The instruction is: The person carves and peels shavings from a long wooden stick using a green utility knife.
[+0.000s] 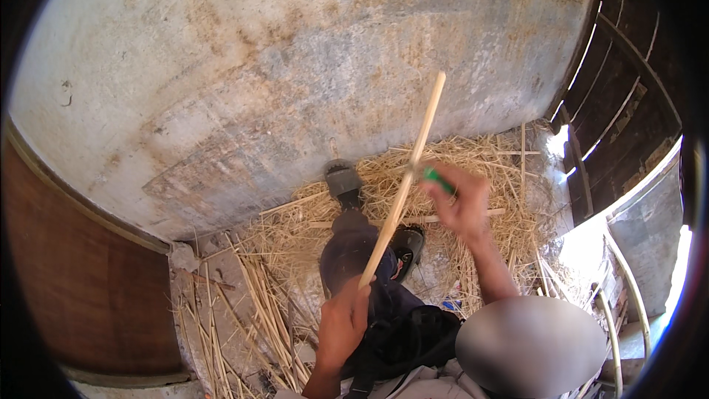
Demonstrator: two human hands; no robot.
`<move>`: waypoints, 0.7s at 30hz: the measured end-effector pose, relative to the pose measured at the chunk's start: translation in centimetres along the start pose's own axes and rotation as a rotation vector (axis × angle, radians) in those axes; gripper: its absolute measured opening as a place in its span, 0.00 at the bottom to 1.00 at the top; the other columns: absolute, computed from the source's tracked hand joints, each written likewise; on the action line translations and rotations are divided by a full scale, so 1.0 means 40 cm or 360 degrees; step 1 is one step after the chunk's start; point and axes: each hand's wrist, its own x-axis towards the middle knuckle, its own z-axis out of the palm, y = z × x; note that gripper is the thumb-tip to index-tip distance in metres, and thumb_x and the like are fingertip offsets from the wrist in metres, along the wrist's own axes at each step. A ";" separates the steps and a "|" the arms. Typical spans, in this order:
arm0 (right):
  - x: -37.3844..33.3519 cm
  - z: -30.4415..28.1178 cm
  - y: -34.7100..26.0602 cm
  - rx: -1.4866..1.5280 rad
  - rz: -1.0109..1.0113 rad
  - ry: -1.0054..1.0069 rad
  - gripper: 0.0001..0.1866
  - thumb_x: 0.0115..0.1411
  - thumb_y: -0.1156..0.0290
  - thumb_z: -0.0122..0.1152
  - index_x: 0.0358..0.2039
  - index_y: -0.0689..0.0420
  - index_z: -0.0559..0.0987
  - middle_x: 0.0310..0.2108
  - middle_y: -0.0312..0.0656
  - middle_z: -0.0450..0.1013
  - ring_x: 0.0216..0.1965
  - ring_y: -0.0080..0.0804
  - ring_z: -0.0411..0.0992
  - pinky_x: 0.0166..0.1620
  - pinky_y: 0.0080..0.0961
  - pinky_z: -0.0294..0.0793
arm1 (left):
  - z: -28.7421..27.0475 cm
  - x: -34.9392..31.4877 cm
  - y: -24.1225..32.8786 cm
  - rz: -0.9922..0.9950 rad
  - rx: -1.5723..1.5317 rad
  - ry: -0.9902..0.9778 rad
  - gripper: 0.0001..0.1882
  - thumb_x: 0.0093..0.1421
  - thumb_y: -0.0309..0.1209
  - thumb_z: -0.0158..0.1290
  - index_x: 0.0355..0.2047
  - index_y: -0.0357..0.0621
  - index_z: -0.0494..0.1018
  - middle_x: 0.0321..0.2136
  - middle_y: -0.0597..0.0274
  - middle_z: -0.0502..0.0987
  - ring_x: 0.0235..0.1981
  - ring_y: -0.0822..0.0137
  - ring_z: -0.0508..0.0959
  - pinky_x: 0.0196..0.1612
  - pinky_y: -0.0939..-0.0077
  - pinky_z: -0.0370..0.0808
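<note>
My left hand [341, 326] is closed around the lower end of a long pale wooden stick [389, 227]. The stick slants up and away to the right, its far end free in front of the wall. In my right hand [464, 201] is a small knife with a green handle [439, 179], gripped in curled fingers. Its short blade, blurred, lies at the stick's upper half and seems to touch it. My legs are below, with a dark shoe [408, 250] on the floor under the stick.
Pale shavings [473, 155] cover the floor along the stained wall [332, 66]. Several long sticks [255, 303] lie at the lower left, near a brown wooden panel [88, 266]. Dark boards [620, 81] stand at the right. A blurred oval hides part of the lower right.
</note>
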 end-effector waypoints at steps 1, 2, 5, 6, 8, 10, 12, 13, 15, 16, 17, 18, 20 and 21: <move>0.020 -0.003 0.022 -0.0052 0.0104 0.0086 0.16 0.61 0.60 0.76 0.44 0.56 0.89 0.32 0.44 0.84 0.26 0.38 0.82 0.29 0.31 0.78 | 0.003 -0.008 -0.006 -0.0045 -0.0015 -0.0022 0.12 0.75 0.28 0.51 0.53 0.37 0.79 0.39 0.40 0.84 0.39 0.39 0.86 0.40 0.56 0.81; 0.029 -0.004 0.030 -0.0045 0.0117 0.0035 0.16 0.61 0.60 0.76 0.44 0.57 0.89 0.32 0.45 0.85 0.26 0.38 0.82 0.30 0.31 0.77 | 0.005 -0.014 -0.013 -0.0091 -0.0030 -0.0044 0.12 0.75 0.28 0.51 0.53 0.37 0.79 0.39 0.39 0.84 0.39 0.39 0.86 0.39 0.57 0.81; 0.039 0.004 0.037 -0.0008 0.0116 -0.0014 0.16 0.62 0.59 0.76 0.44 0.58 0.88 0.32 0.46 0.84 0.25 0.38 0.81 0.30 0.31 0.77 | 0.011 -0.022 -0.031 -0.0071 -0.0057 -0.0019 0.12 0.75 0.28 0.51 0.53 0.37 0.80 0.38 0.40 0.84 0.36 0.40 0.86 0.37 0.58 0.80; 0.034 0.013 0.041 0.0005 0.0087 0.0032 0.16 0.62 0.59 0.76 0.44 0.57 0.88 0.31 0.46 0.84 0.25 0.37 0.80 0.30 0.31 0.76 | 0.011 -0.022 -0.036 -0.0038 -0.0063 0.0004 0.12 0.75 0.28 0.51 0.53 0.38 0.80 0.37 0.40 0.84 0.35 0.41 0.86 0.36 0.59 0.80; 0.040 0.018 0.042 0.0004 0.0116 0.0024 0.15 0.63 0.60 0.75 0.44 0.56 0.88 0.29 0.45 0.83 0.23 0.37 0.78 0.29 0.31 0.75 | 0.009 -0.026 -0.042 -0.0038 -0.0070 0.0015 0.12 0.75 0.28 0.51 0.53 0.38 0.80 0.36 0.39 0.83 0.33 0.42 0.85 0.35 0.58 0.79; 0.057 0.010 0.039 -0.0037 0.0255 -0.0051 0.15 0.64 0.60 0.74 0.44 0.56 0.89 0.26 0.44 0.81 0.21 0.36 0.75 0.28 0.31 0.73 | 0.008 -0.030 -0.050 -0.0061 -0.0051 0.0008 0.12 0.75 0.28 0.51 0.53 0.39 0.80 0.34 0.39 0.83 0.31 0.43 0.85 0.33 0.58 0.78; 0.065 0.019 0.059 -0.0080 0.0290 -0.0007 0.14 0.64 0.59 0.74 0.44 0.55 0.89 0.23 0.43 0.79 0.20 0.35 0.73 0.27 0.32 0.71 | 0.006 -0.038 -0.061 -0.0109 -0.0007 -0.0016 0.13 0.75 0.29 0.52 0.53 0.39 0.80 0.33 0.39 0.83 0.29 0.43 0.84 0.33 0.58 0.78; 0.067 0.025 0.070 -0.0101 0.0300 0.0010 0.14 0.64 0.59 0.73 0.44 0.54 0.89 0.22 0.43 0.78 0.19 0.35 0.72 0.26 0.32 0.70 | 0.004 -0.040 -0.062 -0.0149 0.0010 -0.0043 0.13 0.75 0.29 0.52 0.53 0.39 0.80 0.33 0.39 0.82 0.29 0.44 0.85 0.33 0.58 0.78; 0.066 0.028 0.081 -0.0084 0.0278 -0.0044 0.15 0.65 0.58 0.73 0.44 0.54 0.89 0.22 0.43 0.78 0.19 0.35 0.71 0.26 0.32 0.70 | -0.002 -0.042 -0.064 -0.0230 0.0044 -0.0095 0.13 0.75 0.30 0.52 0.54 0.40 0.80 0.32 0.39 0.82 0.29 0.44 0.85 0.32 0.58 0.77; 0.066 0.031 0.083 -0.0073 0.0265 -0.0076 0.15 0.65 0.57 0.73 0.45 0.54 0.89 0.21 0.44 0.77 0.18 0.35 0.71 0.26 0.33 0.70 | -0.002 -0.044 -0.067 -0.0226 0.0039 -0.0084 0.13 0.75 0.30 0.52 0.54 0.40 0.80 0.32 0.40 0.82 0.29 0.44 0.84 0.32 0.59 0.77; 0.067 0.034 0.082 -0.0069 0.0253 -0.0080 0.15 0.65 0.57 0.72 0.44 0.54 0.89 0.21 0.43 0.77 0.18 0.33 0.70 0.26 0.33 0.69 | -0.001 -0.046 -0.069 -0.0223 0.0035 -0.0072 0.13 0.75 0.30 0.52 0.54 0.41 0.80 0.31 0.40 0.82 0.28 0.45 0.84 0.32 0.60 0.77; 0.067 0.038 0.079 -0.0065 0.0240 -0.0083 0.15 0.66 0.57 0.72 0.44 0.54 0.89 0.20 0.42 0.76 0.18 0.31 0.69 0.26 0.33 0.69 | -0.001 -0.048 -0.071 -0.0220 0.0031 -0.0059 0.13 0.75 0.30 0.52 0.54 0.41 0.80 0.31 0.40 0.82 0.28 0.46 0.84 0.32 0.60 0.77; 0.062 0.049 0.098 -0.0058 0.0345 -0.0001 0.15 0.67 0.56 0.70 0.44 0.54 0.89 0.19 0.39 0.74 0.18 0.27 0.67 0.25 0.32 0.66 | 0.001 -0.053 -0.074 -0.0177 0.0002 -0.0023 0.13 0.75 0.30 0.52 0.53 0.41 0.80 0.31 0.41 0.82 0.27 0.47 0.83 0.32 0.61 0.77; 0.054 0.063 0.148 -0.0055 0.0460 0.0089 0.16 0.68 0.55 0.69 0.45 0.54 0.89 0.18 0.37 0.74 0.18 0.25 0.65 0.25 0.31 0.64 | 0.002 -0.056 -0.074 -0.0151 -0.0012 -0.0009 0.13 0.75 0.30 0.51 0.53 0.41 0.80 0.31 0.41 0.82 0.26 0.47 0.83 0.32 0.62 0.77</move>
